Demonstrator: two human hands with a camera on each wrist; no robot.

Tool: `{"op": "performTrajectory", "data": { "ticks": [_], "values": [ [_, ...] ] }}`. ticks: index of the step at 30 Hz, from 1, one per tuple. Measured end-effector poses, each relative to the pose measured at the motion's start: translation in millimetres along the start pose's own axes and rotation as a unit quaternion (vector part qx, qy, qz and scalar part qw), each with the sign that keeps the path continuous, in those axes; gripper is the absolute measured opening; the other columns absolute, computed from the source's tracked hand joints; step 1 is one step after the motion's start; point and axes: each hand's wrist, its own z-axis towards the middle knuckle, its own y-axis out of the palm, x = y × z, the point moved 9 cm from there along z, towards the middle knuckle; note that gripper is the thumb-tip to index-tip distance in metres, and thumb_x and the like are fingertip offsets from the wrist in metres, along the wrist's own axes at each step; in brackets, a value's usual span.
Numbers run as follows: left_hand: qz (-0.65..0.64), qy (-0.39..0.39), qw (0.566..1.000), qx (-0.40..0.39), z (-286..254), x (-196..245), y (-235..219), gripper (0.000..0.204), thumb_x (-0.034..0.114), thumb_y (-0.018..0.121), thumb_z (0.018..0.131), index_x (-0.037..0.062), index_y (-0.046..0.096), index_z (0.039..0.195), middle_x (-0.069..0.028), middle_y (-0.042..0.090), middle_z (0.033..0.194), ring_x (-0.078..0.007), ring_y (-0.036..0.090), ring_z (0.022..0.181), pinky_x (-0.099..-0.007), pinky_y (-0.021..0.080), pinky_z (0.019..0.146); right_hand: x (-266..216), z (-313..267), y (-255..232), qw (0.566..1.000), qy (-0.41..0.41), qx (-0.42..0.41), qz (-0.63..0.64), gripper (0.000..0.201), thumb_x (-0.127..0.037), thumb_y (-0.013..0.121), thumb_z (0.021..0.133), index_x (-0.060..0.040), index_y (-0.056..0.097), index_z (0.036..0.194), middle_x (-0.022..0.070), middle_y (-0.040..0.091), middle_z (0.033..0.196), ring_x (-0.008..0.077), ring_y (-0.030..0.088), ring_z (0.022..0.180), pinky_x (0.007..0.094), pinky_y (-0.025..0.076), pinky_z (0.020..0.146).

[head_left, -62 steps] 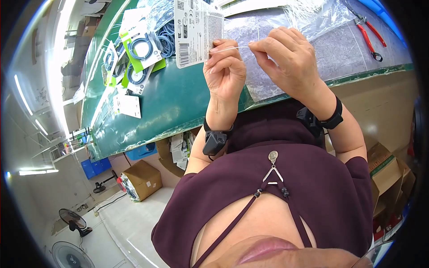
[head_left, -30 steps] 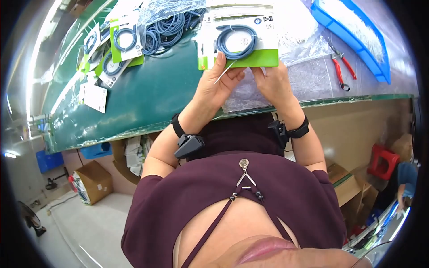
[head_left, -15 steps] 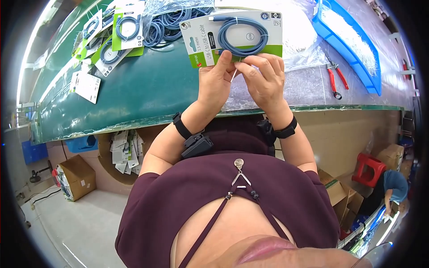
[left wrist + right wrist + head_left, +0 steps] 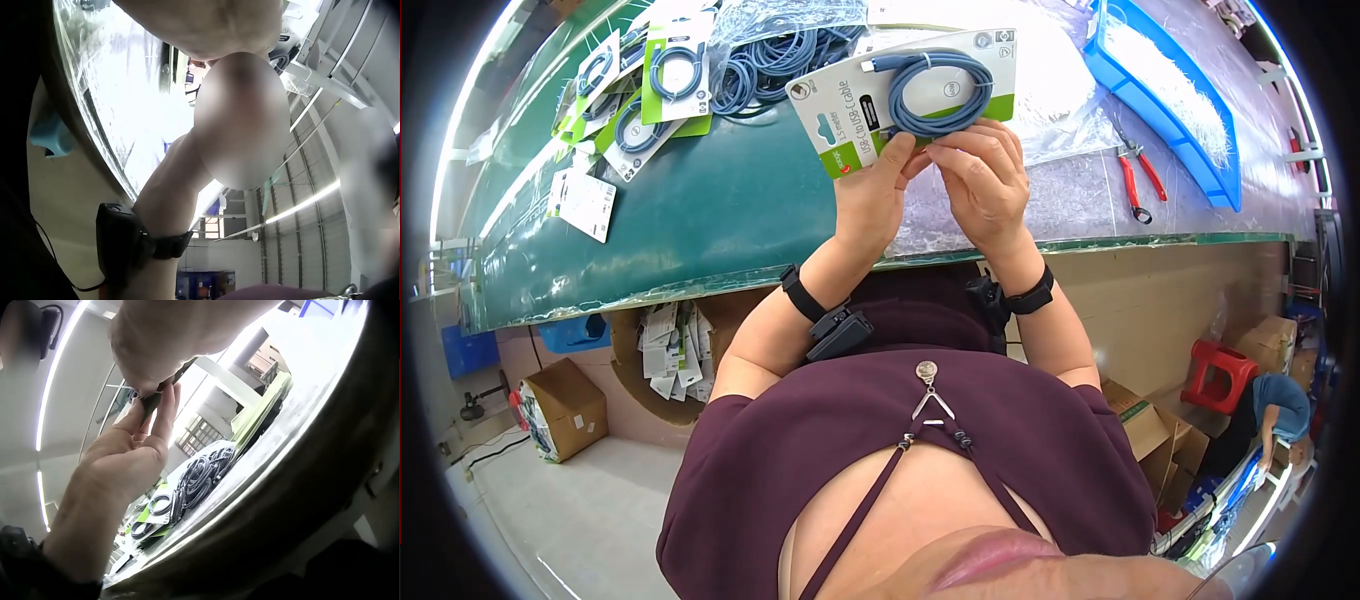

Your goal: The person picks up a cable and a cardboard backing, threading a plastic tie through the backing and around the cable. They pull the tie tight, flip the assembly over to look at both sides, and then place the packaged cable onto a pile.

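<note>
A USB-C cable card (image 4: 840,110), white and green, is held tilted above the table in the head view, its printed front up. The coiled blue cable (image 4: 897,105) lies on the card with white ties round it. My left hand (image 4: 868,205) pinches the card's lower edge, thumb in front, fingers behind. My right hand (image 4: 990,190) has its fingers curled at the same edge, just right of the left thumb. I cannot tell if those fingertips also grip a tie end. In the right wrist view the left hand (image 4: 125,456) holds the card's dark edge.
Several carded cables (image 4: 675,72) and a heap of loose blue cables (image 4: 745,80) lie at the left. Red-handled pliers (image 4: 1130,180) lie at the right, before a blue tray (image 4: 1225,185) of white ties. A white card (image 4: 585,205) lies near the left front.
The card has turned from its back to its front, then tilted, left end lower. The white tie tail that hung between the hands no longer shows. Both hands stay at the card's lower edge.
</note>
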Motion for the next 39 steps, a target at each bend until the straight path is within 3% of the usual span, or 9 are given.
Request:
{"op": "performTrajectory", "data": {
  "ticks": [6,14,19,23,24,26,27,30,39],
  "values": [
    [-0.010,-0.004,1.000,-0.023,1,-2,6,0.026,0.000,0.056,0.092,0.0017,0.056,0.118,-0.0108,0.064,0.109,-0.0246,0.065,0.098,-0.0396,0.056,0.088,13,6,-2,0.997,0.076,0.003,0.033,0.021,0.006,0.067,0.074,-0.0058,0.061,0.091,0.0092,0.062,0.105,0.0280,0.060,0.083,0.0362,0.050,0.069],
    [-0.005,-0.008,0.999,-0.041,4,2,10,0.028,-0.003,0.055,0.091,-0.0012,0.054,0.119,-0.0133,0.063,0.110,-0.0269,0.065,0.099,-0.0429,0.055,0.091,15,6,1,0.996,0.045,-0.070,-0.008,0.020,0.007,0.061,0.073,-0.0040,0.057,0.090,0.0089,0.061,0.104,0.0286,0.058,0.084,0.0362,0.050,0.070],
    [0.008,-0.017,1.000,-0.026,4,-3,7,0.029,-0.004,0.055,0.091,-0.0016,0.053,0.120,-0.0132,0.063,0.110,-0.0273,0.065,0.097,-0.0429,0.056,0.089,20,4,0,0.997,0.056,-0.059,-0.001,0.020,0.008,0.061,0.074,-0.0036,0.059,0.090,0.0095,0.061,0.104,0.0285,0.058,0.084,0.0362,0.050,0.069],
    [0.097,0.057,0.993,-0.025,4,12,7,0.027,-0.005,0.057,0.089,-0.0015,0.056,0.116,-0.0156,0.063,0.111,-0.0275,0.066,0.096,-0.0405,0.057,0.087,22,-3,-5,0.991,0.117,-0.024,0.058,0.018,0.003,0.068,0.076,-0.0038,0.061,0.091,0.0117,0.061,0.102,0.0296,0.060,0.089,0.0365,0.051,0.074],
    [0.203,0.150,0.964,-0.079,0,28,18,0.027,-0.004,0.059,0.087,-0.0015,0.057,0.114,-0.0171,0.063,0.111,-0.0280,0.066,0.097,-0.0393,0.056,0.086,22,-9,-5,0.991,0.119,-0.021,0.063,0.019,0.001,0.069,0.075,-0.0037,0.062,0.093,0.0117,0.061,0.104,0.0294,0.060,0.092,0.0364,0.051,0.077],
    [0.397,0.326,0.839,-0.181,-17,47,44,0.026,-0.003,0.064,0.084,-0.0014,0.060,0.109,-0.0199,0.063,0.112,-0.0289,0.066,0.098,-0.0370,0.056,0.084,23,-13,-4,0.990,0.123,-0.015,0.072,0.024,-0.002,0.072,0.074,-0.0036,0.065,0.096,0.0116,0.062,0.108,0.0289,0.059,0.099,0.0363,0.050,0.081],
    [0.397,0.327,0.838,-0.181,-16,50,43,0.026,-0.003,0.064,0.084,-0.0014,0.060,0.109,-0.0199,0.063,0.112,-0.0289,0.066,0.098,-0.0370,0.056,0.084,25,-14,-4,0.990,0.121,-0.015,0.072,0.024,-0.002,0.072,0.074,-0.0036,0.065,0.096,0.0116,0.062,0.108,0.0289,0.059,0.099,0.0363,0.050,0.081],
    [0.447,0.402,0.763,-0.237,-33,66,71,0.027,0.000,0.070,0.078,-0.0006,0.062,0.104,-0.0230,0.063,0.112,-0.0307,0.065,0.101,-0.0341,0.055,0.084,16,-12,-7,0.997,0.064,-0.007,0.042,0.024,0.010,0.059,0.074,-0.0014,0.064,0.094,0.0166,0.058,0.102,0.0311,0.061,0.087,0.0367,0.052,0.072],
    [0.423,0.393,0.784,-0.226,-28,76,64,0.031,0.005,0.073,0.075,0.0016,0.063,0.105,-0.0234,0.063,0.113,-0.0318,0.065,0.103,-0.0332,0.055,0.083,14,-16,-2,0.997,0.036,-0.043,0.049,0.023,0.009,0.061,0.073,-0.0027,0.064,0.093,0.0175,0.055,0.109,0.0331,0.059,0.092,0.0393,0.052,0.072]
  ]
}}
